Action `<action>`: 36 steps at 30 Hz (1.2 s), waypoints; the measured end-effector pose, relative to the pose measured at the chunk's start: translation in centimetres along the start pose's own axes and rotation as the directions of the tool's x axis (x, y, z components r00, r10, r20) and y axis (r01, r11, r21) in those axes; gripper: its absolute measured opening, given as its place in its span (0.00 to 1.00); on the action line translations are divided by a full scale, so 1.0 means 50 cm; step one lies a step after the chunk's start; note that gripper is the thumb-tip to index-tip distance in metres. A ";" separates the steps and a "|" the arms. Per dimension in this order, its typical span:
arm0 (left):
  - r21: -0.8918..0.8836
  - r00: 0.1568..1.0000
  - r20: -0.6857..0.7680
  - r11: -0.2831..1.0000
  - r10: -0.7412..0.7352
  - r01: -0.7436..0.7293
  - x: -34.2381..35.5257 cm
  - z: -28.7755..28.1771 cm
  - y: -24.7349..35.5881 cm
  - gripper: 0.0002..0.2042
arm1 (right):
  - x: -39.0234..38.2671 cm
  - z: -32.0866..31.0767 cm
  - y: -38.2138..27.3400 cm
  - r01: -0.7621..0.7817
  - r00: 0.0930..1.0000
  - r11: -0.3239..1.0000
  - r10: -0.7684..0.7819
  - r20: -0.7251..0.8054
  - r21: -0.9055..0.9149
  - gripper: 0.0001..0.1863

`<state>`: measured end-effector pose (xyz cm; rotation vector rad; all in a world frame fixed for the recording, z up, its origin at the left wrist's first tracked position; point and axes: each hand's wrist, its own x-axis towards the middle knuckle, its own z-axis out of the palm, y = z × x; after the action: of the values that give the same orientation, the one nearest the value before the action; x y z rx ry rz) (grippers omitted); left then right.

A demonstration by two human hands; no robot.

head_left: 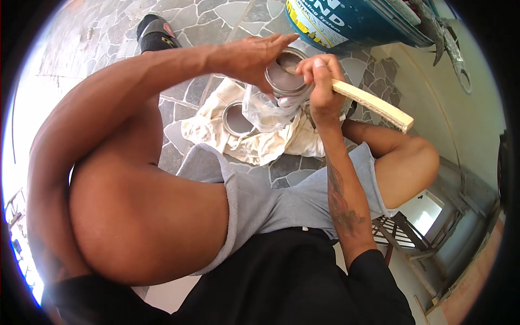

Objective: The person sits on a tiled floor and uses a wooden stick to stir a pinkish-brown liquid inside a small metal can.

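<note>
An open metal can (pixel 290 94) with greyish contents stands on the floor in front of me. My right hand (pixel 323 81) is closed around a pale wooden stick (pixel 374 103). The stick's long end points out to the right, while its other end appears to reach into the can. At the can's left side is my left hand (pixel 252 57), fingers stretched out and thumb spread near the rim; whether it touches the can is unclear. Clear plastic wrap (pixel 271 114) lies just below the can. Beside it is a round metal-rimmed lid or shallow can (pixel 225 122) with grey inside.
A cream cloth (pixel 203 130) lies crumpled under these things on the stone-patterned floor (pixel 222 19). Behind the can stands a large teal bucket (pixel 368 32), with metal tools (pixel 455 57) hanging over its right side. A slatted rack or chair (pixel 401 230) is at the lower right.
</note>
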<state>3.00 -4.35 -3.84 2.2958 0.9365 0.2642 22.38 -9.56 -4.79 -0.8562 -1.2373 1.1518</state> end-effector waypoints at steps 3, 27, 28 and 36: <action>0.045 0.994 0.082 0.996 0.067 -0.071 -0.003 -0.034 -0.019 0.62 | -0.008 0.001 -0.046 -0.160 0.982 0.944 0.123 -0.141 -0.288 0.10; 0.138 0.987 0.060 0.978 0.151 -0.158 0.013 -0.023 -0.007 0.48 | 0.022 0.011 -0.194 -0.485 0.859 0.734 0.502 -0.102 -0.475 0.11; 0.135 0.986 0.034 0.977 0.162 -0.165 0.014 -0.020 -0.010 0.48 | 0.012 0.005 -0.164 -0.462 0.873 0.754 0.479 -0.089 -0.467 0.11; 0.192 0.999 -0.007 0.980 0.048 -0.046 -0.004 -0.018 0.006 0.48 | -0.007 -0.034 -0.160 -0.223 0.918 0.682 0.388 0.085 -0.696 0.05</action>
<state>2.66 -4.22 -2.95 2.4973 0.9502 0.2149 25.59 -11.67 2.46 -1.5691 -1.8074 1.0776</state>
